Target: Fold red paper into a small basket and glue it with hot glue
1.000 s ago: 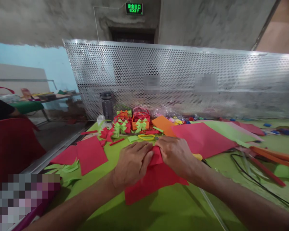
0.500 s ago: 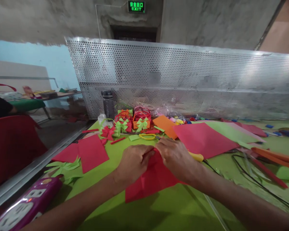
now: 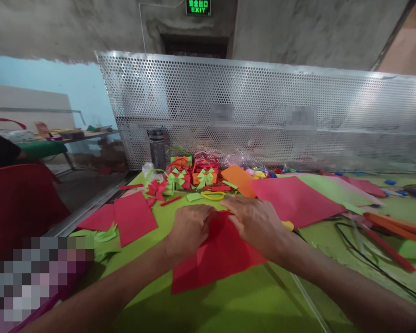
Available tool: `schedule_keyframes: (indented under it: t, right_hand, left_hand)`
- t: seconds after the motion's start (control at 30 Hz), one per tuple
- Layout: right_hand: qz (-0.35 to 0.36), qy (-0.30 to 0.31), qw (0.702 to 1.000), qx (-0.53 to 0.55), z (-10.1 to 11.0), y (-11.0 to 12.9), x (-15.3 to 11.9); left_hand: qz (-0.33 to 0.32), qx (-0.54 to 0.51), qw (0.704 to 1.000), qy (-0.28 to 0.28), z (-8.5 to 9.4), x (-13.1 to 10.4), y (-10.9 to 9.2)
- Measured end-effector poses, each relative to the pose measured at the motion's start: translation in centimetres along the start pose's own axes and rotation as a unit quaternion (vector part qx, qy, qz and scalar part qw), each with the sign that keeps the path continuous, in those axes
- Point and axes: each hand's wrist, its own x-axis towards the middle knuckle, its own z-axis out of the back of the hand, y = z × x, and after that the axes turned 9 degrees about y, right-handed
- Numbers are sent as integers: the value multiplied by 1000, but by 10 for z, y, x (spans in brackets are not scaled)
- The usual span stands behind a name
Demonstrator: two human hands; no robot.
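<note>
Your left hand (image 3: 192, 226) grip pinches the red sheet (image 3: 220, 259) at its far edge, right hand (image 3: 254, 224) grip unclear; probably light, floppy, crease-prone, so take edges.

Dim light, glare on perforated panel (image 3: 260, 99), soft shadows, stretched edges, lower-left corner pixelated

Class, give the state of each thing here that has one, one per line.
Red sheet: near part spread out, far corners hidden
Left hand: fingers curled, grip hidden
Right hand: fingers bent, grip unclear
Exit sign: lit
Bottle: upright, lid on
Front orange bag: upright, bow attached
</note>
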Motion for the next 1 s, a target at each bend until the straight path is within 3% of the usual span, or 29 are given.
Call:
schedule_keyframes:
  t: [0.13, 0.33, 0.67, 0.87, 1.0]
  right_hand:
    - [-42, 39, 998, 38, 16, 0, 0]
    - [-38, 70, 994, 76, 25, 2, -4]
    - [-11, -36, 999, -1, 6, 6, -5]
    - [52, -102, 991, -71, -5, 2, -6]
    - [75, -108, 988, -82, -5, 1, -7]
  left_hand:
    - [-28, 22, 998, -48, 5, 2, 1]
    - [-124, 109, 980, -115, 15, 5, -3]
    - [-173, 198, 958, -112, 24, 4, -7]
    - [-158, 205, 961, -101, 22, 4, -11]
    - [-137, 172, 972, -87, 21, 4, -11]
